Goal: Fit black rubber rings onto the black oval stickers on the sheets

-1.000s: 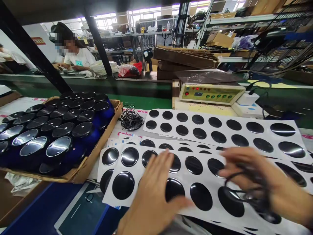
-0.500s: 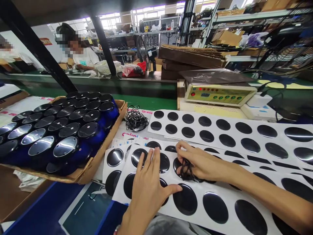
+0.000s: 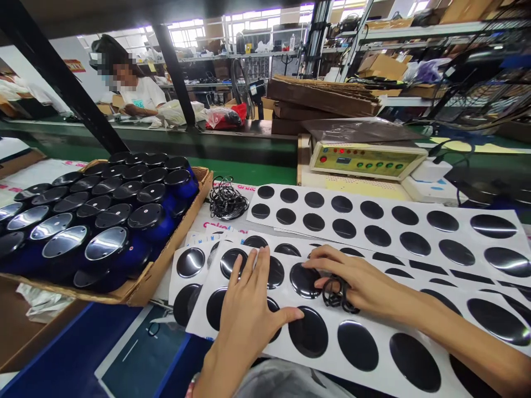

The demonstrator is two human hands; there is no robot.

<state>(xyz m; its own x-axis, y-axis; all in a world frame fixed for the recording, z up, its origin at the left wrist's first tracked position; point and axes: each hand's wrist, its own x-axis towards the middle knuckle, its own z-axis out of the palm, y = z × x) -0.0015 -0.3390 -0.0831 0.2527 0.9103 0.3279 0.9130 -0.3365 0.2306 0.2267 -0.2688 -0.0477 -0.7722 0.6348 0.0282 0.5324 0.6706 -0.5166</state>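
My left hand [image 3: 251, 298] lies flat on a white sheet of glossy black round stickers [image 3: 309, 331], fingers spread and thumb out to the right. A bunch of thin black rings [image 3: 338, 293] hangs in the curled lower fingers of my right hand [image 3: 348, 273]. Its index fingertip touches the upper edge of one black sticker [image 3: 305, 280] on the same sheet. More sticker sheets lie beneath and behind this one. Beyond them is a tangled pile of similar black rings [image 3: 228, 199].
At left a cardboard tray [image 3: 166, 265] holds several rows of blue containers with black tops [image 3: 107, 243]. A control box [image 3: 367, 160] with lit buttons stands behind the sheets. Stacked brown cardboard [image 3: 323, 97] is farther back. A person [image 3: 141, 91] sits across the green bench.
My right hand has opened from a tight pinch, its index finger now reaching out over the sticker, and the rings hang lower right. My left hand stays flat. The view has shifted slightly.
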